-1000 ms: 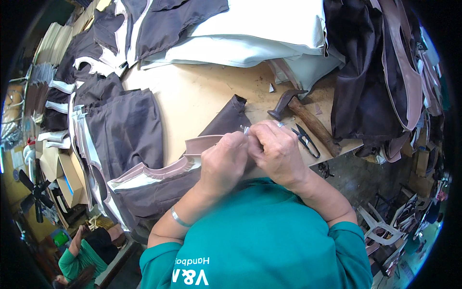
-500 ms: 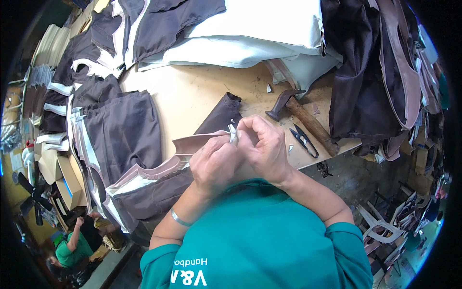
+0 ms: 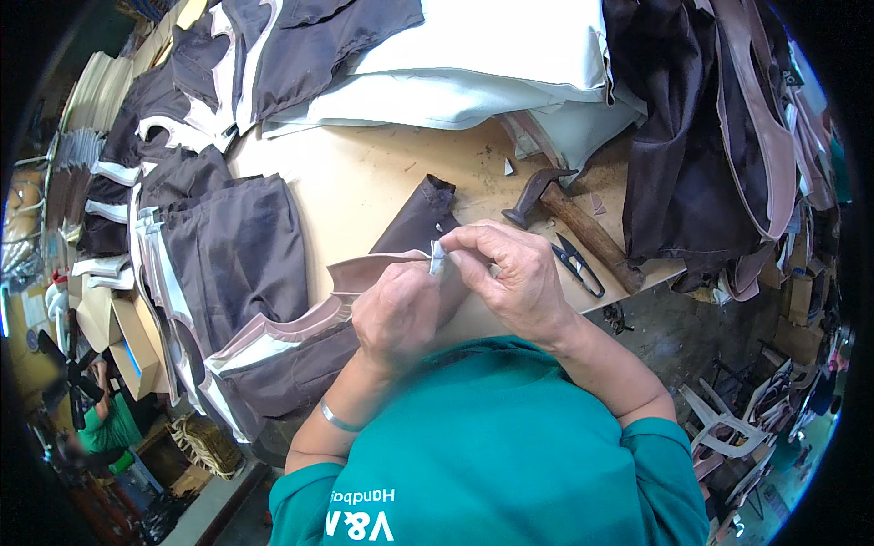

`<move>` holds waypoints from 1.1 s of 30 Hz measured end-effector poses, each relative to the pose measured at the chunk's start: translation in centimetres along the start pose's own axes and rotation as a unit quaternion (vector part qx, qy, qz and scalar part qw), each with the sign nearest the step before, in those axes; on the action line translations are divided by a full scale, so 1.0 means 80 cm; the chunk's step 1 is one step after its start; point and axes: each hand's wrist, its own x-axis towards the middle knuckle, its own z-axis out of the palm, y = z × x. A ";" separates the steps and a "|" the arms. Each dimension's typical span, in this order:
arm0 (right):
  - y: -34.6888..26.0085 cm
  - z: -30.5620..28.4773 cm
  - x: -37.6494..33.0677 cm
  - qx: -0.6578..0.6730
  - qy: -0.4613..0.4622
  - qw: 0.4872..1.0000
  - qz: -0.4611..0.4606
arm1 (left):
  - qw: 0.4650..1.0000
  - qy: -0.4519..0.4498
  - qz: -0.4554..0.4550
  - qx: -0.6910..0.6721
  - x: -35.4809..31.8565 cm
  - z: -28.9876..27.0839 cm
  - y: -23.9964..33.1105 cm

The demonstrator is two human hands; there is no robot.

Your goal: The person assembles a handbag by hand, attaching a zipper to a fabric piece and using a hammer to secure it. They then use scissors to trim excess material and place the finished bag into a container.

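My left hand (image 3: pixel 398 309) is closed around the narrow end of a dark fabric piece with pink trim (image 3: pixel 291 369). That piece runs off to the left along the table's near edge, its trim curving and backed in white. Where the end sticks up from my left fist, a small whitish tip (image 3: pixel 437 257) shows. Thumb and forefinger of my right hand (image 3: pixel 519 278) pinch close against this tip; whatever lies between them is mostly hidden. Just beyond both hands, a dark fabric flap (image 3: pixel 414 217) lies on the table.
A wooden-handled hammer (image 3: pixel 587 227) and black thread snips (image 3: pixel 580 268) lie right of my hands on the table (image 3: pixel 319 182). Dark fabric pieces (image 3: pixel 241 241) are stacked at left, white sheets (image 3: pixel 473 55) at the back, dark pieces with pink trim (image 3: pixel 683 136) at right. Another person (image 3: pixel 111 423) is at lower left.
My right hand has shifted slightly right and its fingers are more stretched toward the tip. My left hand has moved slightly left. The other person has changed posture.
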 end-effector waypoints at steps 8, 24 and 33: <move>-0.005 0.003 0.000 -0.083 0.023 0.993 -0.086 | 1.000 -0.009 0.016 0.012 0.002 -0.001 -0.003; 0.007 0.026 0.006 -0.071 0.074 0.993 -0.065 | 0.995 0.008 0.091 0.047 0.013 0.002 -0.005; 0.064 0.004 0.000 -0.204 0.095 0.974 -0.016 | 0.995 0.041 0.075 0.043 0.012 -0.015 0.008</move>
